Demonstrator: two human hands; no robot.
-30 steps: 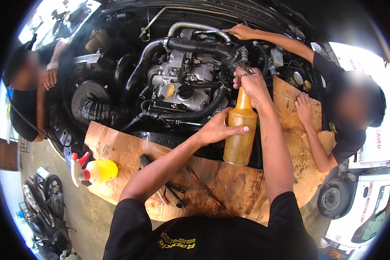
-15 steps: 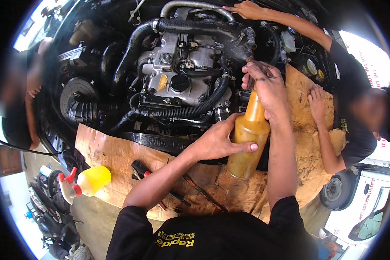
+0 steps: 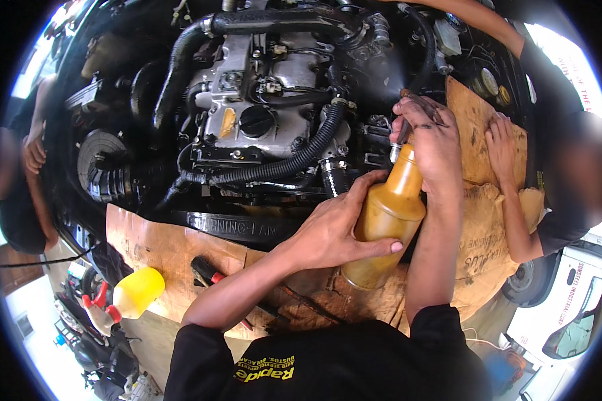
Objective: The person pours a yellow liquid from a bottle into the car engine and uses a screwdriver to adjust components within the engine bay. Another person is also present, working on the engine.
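My left hand (image 3: 338, 230) is wrapped round a yellow-brown translucent bottle (image 3: 384, 227), its thumb along the front. The bottle leans with its narrow neck up and to the right. Close to the bottle's mouth, my right hand (image 3: 431, 137) is closed round a slim metal tool (image 3: 395, 152). One end of the tool shows beside the neck and a brownish tip pokes out above the fingers; the rest is hidden, so its exact kind is unclear. Pale haze hangs over the engine (image 3: 274, 120) beyond that tip.
Brown cardboard (image 3: 170, 244) covers the front edge and right side of the engine bay. On it lie a yellow spray bottle (image 3: 138, 294) with a red trigger and a dark brush (image 3: 206, 270). A co-worker's hand (image 3: 502, 147) rests on the right cardboard; another person's hand (image 3: 35, 154) is at left.
The view has shifted, with the engine sitting higher and further left. My hands and the bottle appear slightly further right, and the bottle leans more. The right co-worker's far hand has left view.
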